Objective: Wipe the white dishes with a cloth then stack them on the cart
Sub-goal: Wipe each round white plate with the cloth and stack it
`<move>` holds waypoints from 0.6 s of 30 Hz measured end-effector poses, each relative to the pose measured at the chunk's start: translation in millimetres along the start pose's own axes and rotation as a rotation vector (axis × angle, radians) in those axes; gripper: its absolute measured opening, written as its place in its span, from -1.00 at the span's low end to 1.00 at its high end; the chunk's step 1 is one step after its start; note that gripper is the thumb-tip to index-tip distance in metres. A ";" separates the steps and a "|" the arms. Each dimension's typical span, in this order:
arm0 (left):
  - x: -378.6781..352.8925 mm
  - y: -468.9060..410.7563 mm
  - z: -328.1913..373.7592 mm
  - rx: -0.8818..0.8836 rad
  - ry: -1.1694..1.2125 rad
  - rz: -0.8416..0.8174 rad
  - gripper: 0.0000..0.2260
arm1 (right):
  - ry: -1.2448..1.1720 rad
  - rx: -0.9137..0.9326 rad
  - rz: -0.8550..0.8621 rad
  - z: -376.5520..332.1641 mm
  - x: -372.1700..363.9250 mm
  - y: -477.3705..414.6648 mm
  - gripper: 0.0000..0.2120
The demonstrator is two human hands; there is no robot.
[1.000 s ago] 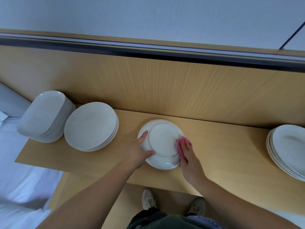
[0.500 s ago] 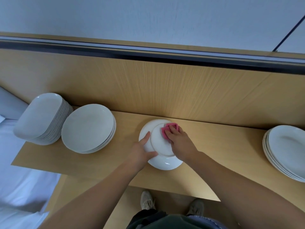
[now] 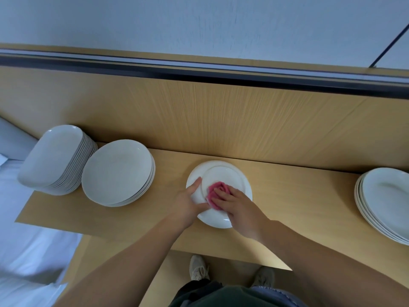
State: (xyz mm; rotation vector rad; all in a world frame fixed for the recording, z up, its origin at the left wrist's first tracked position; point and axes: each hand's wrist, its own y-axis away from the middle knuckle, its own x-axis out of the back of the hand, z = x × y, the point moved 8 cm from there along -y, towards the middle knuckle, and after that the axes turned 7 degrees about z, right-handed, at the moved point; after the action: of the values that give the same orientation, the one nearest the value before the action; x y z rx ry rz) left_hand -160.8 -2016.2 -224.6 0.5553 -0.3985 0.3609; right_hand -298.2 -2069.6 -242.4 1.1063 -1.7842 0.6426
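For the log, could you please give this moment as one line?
phase: wiping | left hand: grips round white ceramic plate | right hand: holds crumpled pink cloth on plate | surface: light wooden shelf

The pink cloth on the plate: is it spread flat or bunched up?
Bunched up. The pink cloth sits as a small creased wad under the right hand, on the white plate.
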 end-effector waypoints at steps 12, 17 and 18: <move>-2.8 -2.8 7.1 -0.002 -0.027 -0.026 -0.25 | 0.006 -0.028 0.076 49.6 41.2 2.8 -0.46; -3.7 -2.5 8.6 0.004 -0.054 -0.027 -0.25 | 0.048 -0.184 0.067 39.7 39.8 -35.8 -0.47; -3.8 -2.1 9.7 0.000 -0.062 -0.028 -0.25 | 0.045 -0.175 0.063 35.0 35.0 -39.8 -0.47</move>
State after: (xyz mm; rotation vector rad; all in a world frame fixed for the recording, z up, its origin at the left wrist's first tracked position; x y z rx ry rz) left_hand -165.7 -2024.2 -219.7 0.5730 -0.4498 0.3169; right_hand -284.2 -2129.9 -228.1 0.9137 -1.8053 0.5329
